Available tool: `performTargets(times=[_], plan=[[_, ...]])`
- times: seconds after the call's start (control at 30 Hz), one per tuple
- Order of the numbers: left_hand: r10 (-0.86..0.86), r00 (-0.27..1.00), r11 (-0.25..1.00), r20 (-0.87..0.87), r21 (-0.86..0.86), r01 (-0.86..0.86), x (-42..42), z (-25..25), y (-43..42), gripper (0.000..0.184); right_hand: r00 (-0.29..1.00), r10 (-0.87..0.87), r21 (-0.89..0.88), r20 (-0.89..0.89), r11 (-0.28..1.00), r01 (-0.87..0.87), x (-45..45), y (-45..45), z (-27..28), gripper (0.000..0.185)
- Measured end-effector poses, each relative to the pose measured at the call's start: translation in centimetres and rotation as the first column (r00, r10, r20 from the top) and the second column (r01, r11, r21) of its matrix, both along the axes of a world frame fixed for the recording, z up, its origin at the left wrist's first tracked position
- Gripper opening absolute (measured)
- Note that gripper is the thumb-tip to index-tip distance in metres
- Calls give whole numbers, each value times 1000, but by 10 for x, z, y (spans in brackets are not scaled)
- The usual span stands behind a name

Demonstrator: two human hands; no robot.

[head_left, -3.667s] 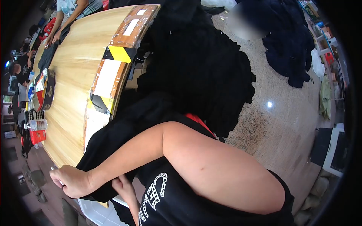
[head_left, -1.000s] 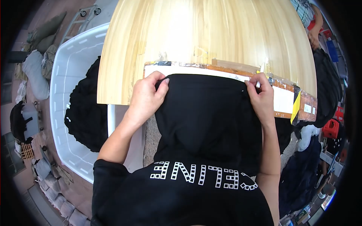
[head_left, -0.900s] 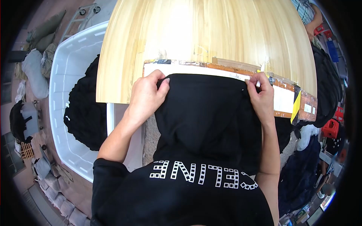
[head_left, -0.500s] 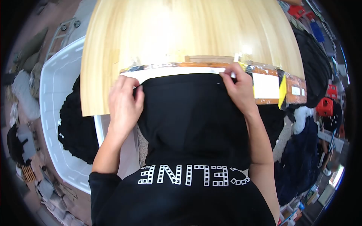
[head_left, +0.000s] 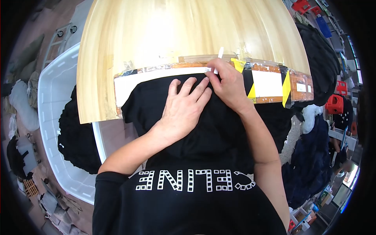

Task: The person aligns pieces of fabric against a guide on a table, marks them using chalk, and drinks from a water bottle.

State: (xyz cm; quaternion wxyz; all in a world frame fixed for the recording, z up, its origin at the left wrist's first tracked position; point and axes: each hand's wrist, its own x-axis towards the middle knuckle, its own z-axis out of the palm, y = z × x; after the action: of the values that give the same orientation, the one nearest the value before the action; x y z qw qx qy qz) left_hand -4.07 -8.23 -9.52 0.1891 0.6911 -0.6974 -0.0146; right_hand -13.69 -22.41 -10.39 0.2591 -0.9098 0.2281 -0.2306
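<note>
Black cloth point(head_left: 152, 98) lies over the table's near edge and hangs down toward my body. My left hand point(head_left: 184, 105) rests flat on it, fingers spread. At the cloth's far edge, my right hand point(head_left: 227, 82) is closed in a pinch around a slim white pen-like stick point(head_left: 221, 52). One end of the stick sticks up above the fingers; its exact kind is unclear. Just beyond the cloth edge shows a white strip point(head_left: 156, 73) fixed to the table, partly covered by the fabric.
The pale wooden table point(head_left: 156, 31) carries taped patches and yellow-black tape point(head_left: 286, 88). On the left stands a white plastic tub point(head_left: 51, 117) with black fabric point(head_left: 78, 137) inside. Dark cloth piles point(head_left: 307, 164) and red stools point(head_left: 334, 104) are on the right.
My left hand has moved right, from the cloth's left corner to its middle, and flattened. My right hand has shifted left along the far edge, with the white stick.
</note>
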Motion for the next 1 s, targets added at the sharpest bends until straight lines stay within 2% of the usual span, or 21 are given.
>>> performTargets(times=[0.03,0.1,0.13,0.2,0.23,0.27,0.33,0.37,0.47,0.5,0.53,0.6,0.63,0.73,0.87,0.93,0.97,1.0], plan=[[3,1000,1000,2,4,-3,-1,-1,0,37,1000,3,4,2,1000,-3,-1,0,0,15],[27,999,999,32,23,-28,-3,-1,0,40,992,-93,137,81,987,81,-3,-3,4,24],[33,999,999,29,21,-34,-5,-1,0,40,993,-87,135,79,988,76,-3,-2,10,24],[75,996,995,39,68,-78,-8,1,2,41,972,-191,276,139,950,147,-8,7,32,28],[75,996,994,38,71,-77,-9,0,2,41,971,-139,398,196,916,51,-7,16,42,29],[73,997,995,38,72,-75,-10,-1,3,41,971,-142,400,194,915,54,-5,18,39,29],[70,997,995,38,66,-72,-11,-2,3,42,983,-54,628,176,775,-70,0,16,32,30],[76,997,994,20,80,-77,-12,-1,2,44,989,-54,682,141,730,-58,1,11,27,30],[81,997,992,-5,94,-80,-11,-2,4,47,989,-42,712,144,698,-74,3,11,32,30],[80,997,992,-6,100,-79,-11,-2,3,48,982,-17,603,190,791,-103,6,12,27,25],[85,996,992,-6,98,-84,-11,-2,4,48,982,-11,602,189,791,-107,7,12,24,25],[89,996,993,-32,87,-86,-12,-3,3,48,988,35,608,151,785,-120,7,10,19,18],[90,995,993,-36,84,-87,-12,-4,3,48,993,22,665,116,741,-95,9,11,23,13],[89,995,995,-47,47,-87,-12,-5,4,47,999,38,609,34,792,-51,9,6,15,13],[75,997,996,-15,45,-75,-11,-7,3,45,997,80,601,12,796,-71,12,6,16,13],[67,998,997,7,48,-67,-11,-7,4,44,992,94,440,-84,896,-48,15,6,20,12],[67,998,997,5,38,-68,-11,-7,4,45,992,93,440,-85,897,-46,17,9,20,12],[67,998,997,5,25,-67,-10,-7,4,45,999,18,452,-28,892,-3,20,12,21,12]])
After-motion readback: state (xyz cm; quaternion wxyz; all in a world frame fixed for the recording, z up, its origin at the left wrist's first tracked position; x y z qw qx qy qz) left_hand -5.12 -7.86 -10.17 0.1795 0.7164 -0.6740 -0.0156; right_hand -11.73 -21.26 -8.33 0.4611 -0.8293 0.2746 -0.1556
